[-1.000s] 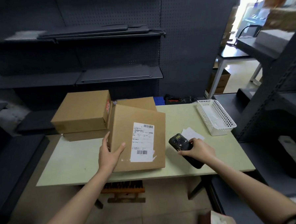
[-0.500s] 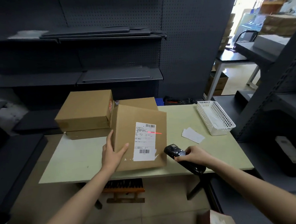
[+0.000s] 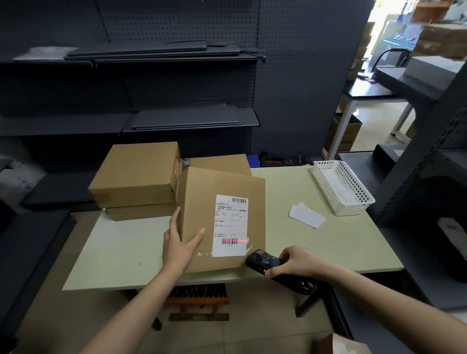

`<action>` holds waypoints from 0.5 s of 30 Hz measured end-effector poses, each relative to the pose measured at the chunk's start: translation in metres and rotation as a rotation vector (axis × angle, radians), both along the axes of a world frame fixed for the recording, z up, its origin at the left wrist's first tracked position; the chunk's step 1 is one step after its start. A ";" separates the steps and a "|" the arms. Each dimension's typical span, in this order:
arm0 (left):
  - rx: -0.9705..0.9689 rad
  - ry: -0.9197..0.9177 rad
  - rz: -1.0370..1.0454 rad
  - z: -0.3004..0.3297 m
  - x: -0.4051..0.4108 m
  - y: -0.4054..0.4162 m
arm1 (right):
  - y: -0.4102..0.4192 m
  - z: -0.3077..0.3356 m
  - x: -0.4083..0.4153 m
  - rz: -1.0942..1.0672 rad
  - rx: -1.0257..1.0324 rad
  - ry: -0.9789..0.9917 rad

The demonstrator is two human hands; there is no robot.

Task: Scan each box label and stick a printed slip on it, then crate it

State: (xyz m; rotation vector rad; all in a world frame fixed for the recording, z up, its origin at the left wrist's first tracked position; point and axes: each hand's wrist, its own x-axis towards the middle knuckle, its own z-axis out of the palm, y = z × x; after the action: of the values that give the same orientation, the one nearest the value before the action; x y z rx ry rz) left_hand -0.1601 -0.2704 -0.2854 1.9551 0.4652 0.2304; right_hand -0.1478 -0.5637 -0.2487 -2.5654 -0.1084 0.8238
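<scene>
Left hand (image 3: pixel 178 247) grips the lower left corner of the tilted box (image 3: pixel 223 218), thumb across the labelled face, fingers behind the left edge. Right hand (image 3: pixel 299 262) is closed around the scanner (image 3: pixel 264 263), whose head sits just beside the box's lower right corner. A red scan line falls on the lower barcode of the label (image 3: pixel 231 225).

The box rests on the table (image 3: pixel 122 253) near its front edge, propped face-up toward the camera. Judged from the one-hand support, it is light; the cardboard looks stiff and dry, so edges and corners offer the surest hold. Its long axis runs from the near edge up and away, label text upright to the viewer. Slips (image 3: pixel 306 215) lie well apart, near the basket (image 3: pixel 344 187)
</scene>
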 end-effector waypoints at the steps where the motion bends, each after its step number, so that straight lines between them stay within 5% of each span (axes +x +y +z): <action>1: -0.005 0.000 -0.002 0.000 -0.001 0.000 | 0.002 0.000 -0.001 0.009 -0.001 0.002; 15: -0.049 0.013 -0.041 0.004 -0.005 0.004 | 0.010 0.000 0.001 0.052 -0.030 0.003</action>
State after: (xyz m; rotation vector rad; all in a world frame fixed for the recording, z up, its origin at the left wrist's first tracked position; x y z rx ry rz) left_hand -0.1651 -0.2664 -0.2815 1.9169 0.4344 0.1784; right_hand -0.1466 -0.5533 -0.2487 -2.5989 -0.1643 0.8540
